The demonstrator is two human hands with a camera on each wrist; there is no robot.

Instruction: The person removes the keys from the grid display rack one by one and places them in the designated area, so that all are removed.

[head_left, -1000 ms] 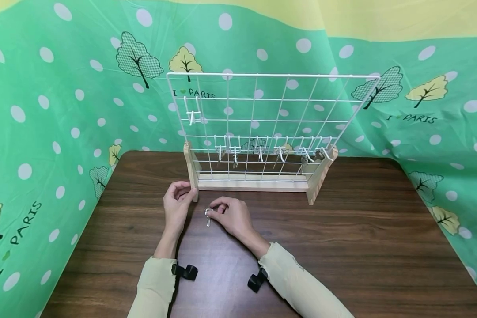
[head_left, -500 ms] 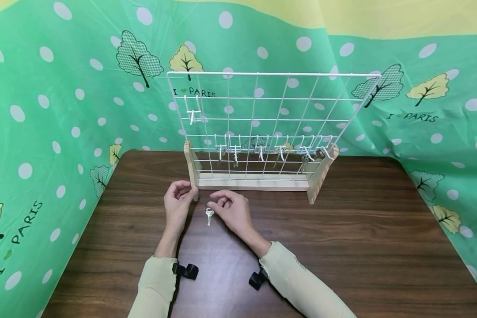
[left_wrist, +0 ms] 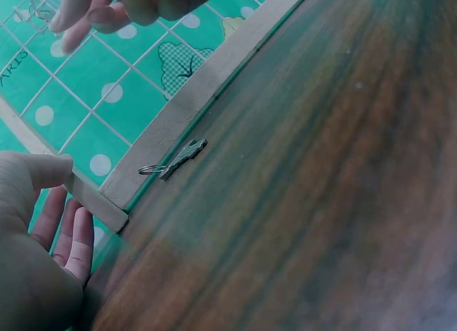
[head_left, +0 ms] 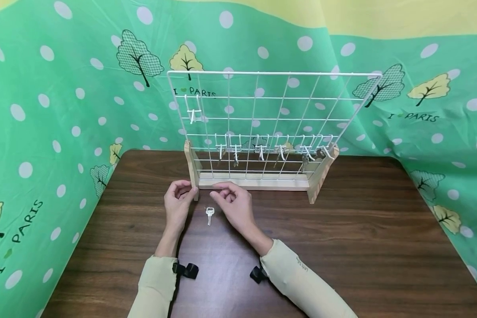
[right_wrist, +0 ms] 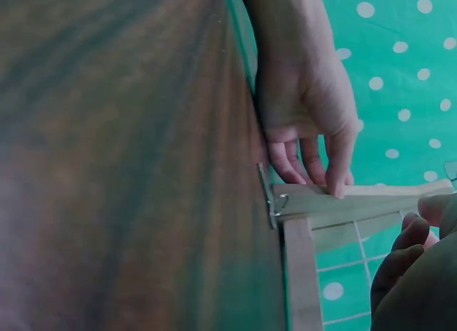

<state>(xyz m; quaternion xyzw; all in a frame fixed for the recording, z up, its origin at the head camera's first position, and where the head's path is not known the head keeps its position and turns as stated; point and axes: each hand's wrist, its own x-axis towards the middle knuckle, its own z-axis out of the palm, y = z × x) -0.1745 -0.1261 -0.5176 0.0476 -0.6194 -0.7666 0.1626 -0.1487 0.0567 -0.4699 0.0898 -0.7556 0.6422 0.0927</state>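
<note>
"Where is the key (head_left: 209, 215), going by the hands?"

"On the table (head_left: 342, 247), between them: just to the right of the left hand (head_left: 176, 203), and to the left of the right hand (head_left: 237, 206), on the person's side of its fingertips"

"And what are they gripping?"

"The left hand has thumb and fingers on either side of the wooden upright (head_left: 192, 165). The right hand holds nothing; its thumb and forefinger stand a little apart, the fingers loosely bent, not touching the key"

"So what might go wrong?"

"Flat metal on a smooth top, I'd judge: fingertips coming down on it could skid it along instead of lifting it. A pull by the left hand could shift the wire rack (head_left: 258, 73) and set the small metal things (head_left: 236, 161) swinging on their hooks (head_left: 281, 153), beyond both grips. Careless right knuckles might knock the base bar (head_left: 258, 184) too"

"Which way does the key point?"

"Its long axis runs from the rack towards the person, nearly square to the base bar. The broad head is at the rack end, the blade tip points away from both grips, towards the person. The key ring (left_wrist: 151, 167) sits at the head, on the side nearer the left hand's pinch"
</note>
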